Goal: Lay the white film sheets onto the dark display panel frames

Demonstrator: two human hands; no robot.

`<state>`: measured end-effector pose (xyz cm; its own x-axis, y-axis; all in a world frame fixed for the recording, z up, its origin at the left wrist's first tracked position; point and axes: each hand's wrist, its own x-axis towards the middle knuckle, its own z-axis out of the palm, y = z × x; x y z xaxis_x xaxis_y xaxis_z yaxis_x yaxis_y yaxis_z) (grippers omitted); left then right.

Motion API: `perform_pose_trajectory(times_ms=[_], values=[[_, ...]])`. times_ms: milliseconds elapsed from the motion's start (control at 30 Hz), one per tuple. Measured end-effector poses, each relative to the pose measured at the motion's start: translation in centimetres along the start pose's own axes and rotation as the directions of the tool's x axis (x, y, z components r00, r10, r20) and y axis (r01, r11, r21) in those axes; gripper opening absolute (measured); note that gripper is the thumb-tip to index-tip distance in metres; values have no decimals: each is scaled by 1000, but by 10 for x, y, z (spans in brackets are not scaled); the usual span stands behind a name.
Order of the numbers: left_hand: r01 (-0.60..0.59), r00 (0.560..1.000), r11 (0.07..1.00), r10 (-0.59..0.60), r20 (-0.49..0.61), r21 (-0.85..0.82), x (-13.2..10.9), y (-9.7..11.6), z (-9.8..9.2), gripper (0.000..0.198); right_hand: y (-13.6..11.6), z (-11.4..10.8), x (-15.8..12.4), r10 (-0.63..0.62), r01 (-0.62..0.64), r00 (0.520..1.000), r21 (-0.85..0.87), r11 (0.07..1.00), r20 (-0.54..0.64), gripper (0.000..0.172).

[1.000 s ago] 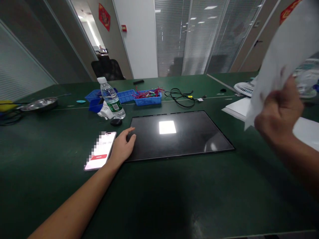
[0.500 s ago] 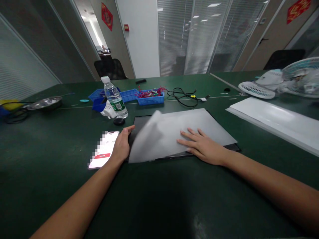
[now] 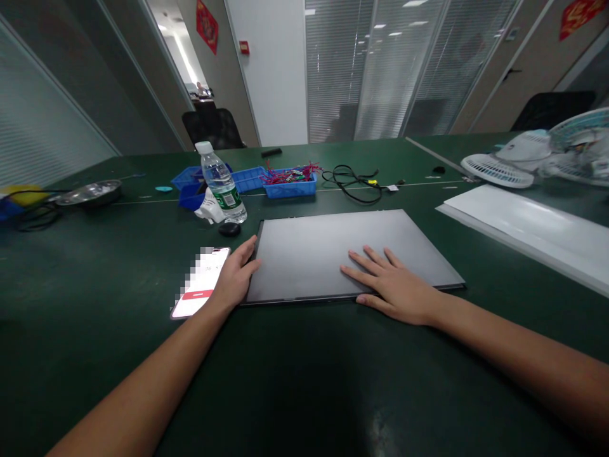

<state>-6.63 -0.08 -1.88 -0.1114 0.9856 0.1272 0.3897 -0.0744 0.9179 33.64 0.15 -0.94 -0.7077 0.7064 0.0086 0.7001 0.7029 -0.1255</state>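
A thin, greyish-white, see-through sheet (image 3: 314, 247) lies flat over a dark, thin-framed panel (image 3: 304, 301), whose black edge shows along the front. My left hand (image 3: 236, 271) is at the panel's left edge, fingers stretched along the side and the thumb touching the sheet's left margin. Spread flat near the front right of the sheet is my right hand (image 3: 392, 285), its thumb by the front edge. Just left of my left hand, a phone (image 3: 202, 282) with a lit screen rests on the table, partly pixelated.
Behind the panel stand a water bottle (image 3: 221, 184), a black mouse (image 3: 229, 229), a blue tray of red wires (image 3: 290, 182) and a coiled black cable (image 3: 354, 184). White sheets (image 3: 533, 228) and fan parts (image 3: 523, 158) occupy the right; a metal dish (image 3: 90, 193) sits far left.
The sheet's raised left part has come down flat over the panel's left side. My left thumb has moved onto the sheet's edge, while my right hand stays spread on it.
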Motion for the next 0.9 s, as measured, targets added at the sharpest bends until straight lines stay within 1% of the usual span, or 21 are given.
perform_pose_trajectory(times_ms=[100, 200, 300, 400, 500, 567, 633, 700, 800, 900], values=[[-47, 994, 998, 43, 103, 33, -1, -3, -2, 94, 4, 1, -8, -2, 2, 1000, 3, 1000, -11, 71], [-145, 972, 973, 106, 210, 180, -3, 1, -3, 93, 13, 1, -18, 2, -2, 1000, 2, 1000, -23, 70], [-240, 942, 914, 138, 305, 327, -6, 7, -1, 87, 21, 1, -28, -5, 5, 1000, 8, 1000, -27, 69], [-299, 918, 856, 136, 374, 422, -9, 13, 1, 84, 25, 0, -34, -9, 10, 999, 15, 1000, -33, 67], [-361, 886, 783, 117, 449, 507, -12, 18, 4, 89, 24, 0, -34, -1, 1, 1000, 11, 1000, -24, 66], [-407, 859, 728, 98, 502, 553, -13, 20, 6, 97, 23, -1, -33, 2, -2, 1000, 7, 1000, -6, 67], [-438, 840, 683, 80, 536, 584, -14, 22, 6, 104, 21, -1, -32, 1, -2, 1000, 10, 1000, 7, 67], [-459, 828, 663, 78, 555, 591, -14, 21, 6, 105, 19, -2, -31, 4, -4, 1000, 17, 1000, 13, 68], [-476, 816, 669, 94, 570, 571, -12, 20, 2, 94, 17, -6, -30, 17, -18, 999, 48, 999, 30, 69], [-480, 811, 675, 97, 578, 561, -11, 19, -2, 87, 19, -15, -30, 29, -38, 998, 150, 988, 64, 69]])
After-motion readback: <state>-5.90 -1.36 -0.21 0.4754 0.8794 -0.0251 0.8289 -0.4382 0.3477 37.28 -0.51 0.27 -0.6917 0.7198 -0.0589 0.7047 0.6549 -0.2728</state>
